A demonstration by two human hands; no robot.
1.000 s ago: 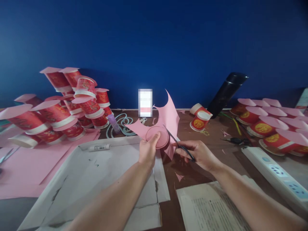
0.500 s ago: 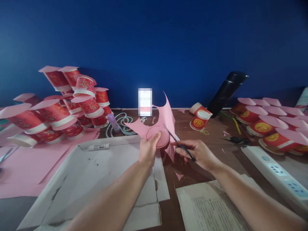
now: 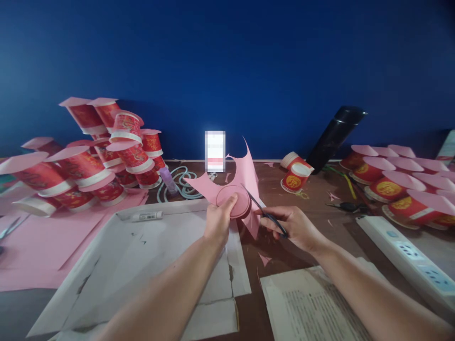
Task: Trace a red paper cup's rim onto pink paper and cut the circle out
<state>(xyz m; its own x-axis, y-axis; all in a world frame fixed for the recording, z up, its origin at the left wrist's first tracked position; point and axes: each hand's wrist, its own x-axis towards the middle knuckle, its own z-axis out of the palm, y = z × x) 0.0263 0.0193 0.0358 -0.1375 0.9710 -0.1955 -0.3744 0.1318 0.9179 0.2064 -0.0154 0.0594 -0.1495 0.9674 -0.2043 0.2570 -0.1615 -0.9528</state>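
A sheet of pink paper with curved cut-outs along its edges is pinched in my left hand, thumb on top. Under the thumb lies a round drawn or partly cut outline in the same pink. My right hand is closed around a pair of scissors with dark handles. Their blades point up and left, against the paper just right of the circle. How far apart the blades are I cannot tell.
Red paper cups topped with pink discs are stacked at left; more cups stand at right. A black flask leans on the blue wall. White cardboard, a power strip, a printed page and a phone lie around.
Almost nothing differs. The whole view has shifted very slightly; both hands, the pink paper and the scissors keep nearly the same positions.
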